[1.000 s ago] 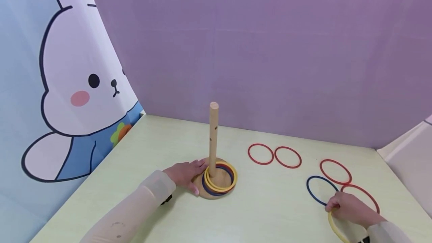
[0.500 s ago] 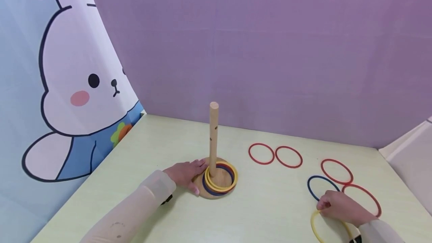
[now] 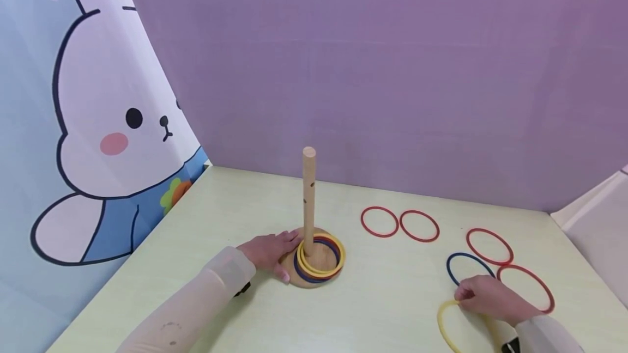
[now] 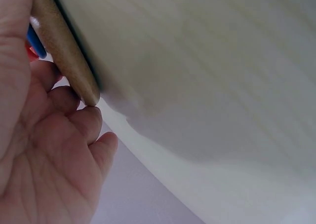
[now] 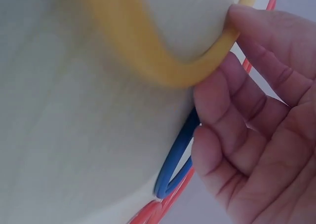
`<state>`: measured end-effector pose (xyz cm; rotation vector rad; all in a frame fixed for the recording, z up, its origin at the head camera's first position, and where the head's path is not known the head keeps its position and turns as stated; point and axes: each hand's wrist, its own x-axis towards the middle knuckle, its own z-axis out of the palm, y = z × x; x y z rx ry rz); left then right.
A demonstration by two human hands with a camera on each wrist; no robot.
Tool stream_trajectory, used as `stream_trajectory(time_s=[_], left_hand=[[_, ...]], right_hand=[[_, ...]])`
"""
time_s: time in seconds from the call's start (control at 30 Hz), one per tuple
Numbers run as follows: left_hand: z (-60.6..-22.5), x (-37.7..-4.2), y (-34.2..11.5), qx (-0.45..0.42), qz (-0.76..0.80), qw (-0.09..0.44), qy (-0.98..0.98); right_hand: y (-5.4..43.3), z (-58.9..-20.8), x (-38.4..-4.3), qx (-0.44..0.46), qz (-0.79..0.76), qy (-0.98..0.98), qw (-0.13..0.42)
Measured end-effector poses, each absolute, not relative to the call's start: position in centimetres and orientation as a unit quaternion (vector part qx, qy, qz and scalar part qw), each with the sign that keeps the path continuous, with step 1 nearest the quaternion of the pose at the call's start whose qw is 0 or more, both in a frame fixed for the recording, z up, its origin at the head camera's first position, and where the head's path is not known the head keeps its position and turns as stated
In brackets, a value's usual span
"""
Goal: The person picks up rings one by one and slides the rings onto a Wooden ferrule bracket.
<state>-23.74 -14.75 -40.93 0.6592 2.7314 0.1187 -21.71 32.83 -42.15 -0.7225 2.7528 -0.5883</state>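
From the head view, we see the left hand holding the edge of a round wooden base, where stacked rings in yellow, red and blue circle an upright peg. At the right of the worktop, the right hand pinches a yellow ring beside a blue ring and near two red rings. In the left wrist view, we find bent fingers touching the base's rim. In the right wrist view, we see thumb and fingertips gripping the yellow ring; we cannot tell whether it touches the worktop.
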Motion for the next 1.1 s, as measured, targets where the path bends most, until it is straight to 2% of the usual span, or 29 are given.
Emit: stream_trajectory(time_s=[0.43,0.7,1.1], left_hand=[[-40.7,-23.4,-14.9,0.228,0.048,0.166,0.958],[-40.6,-23.3,-14.9,0.230,0.050,0.166,0.958],[-40.9,-23.7,-14.8,0.232,0.009,0.164,0.959]], right_hand=[[31.0,-42.5,-21.4,-0.175,-0.314,0.914,0.188],[29.5,-42.3,-21.4,-0.133,-0.334,0.910,0.207],[28.1,-42.2,-22.3,-0.237,-0.427,0.836,0.251]])
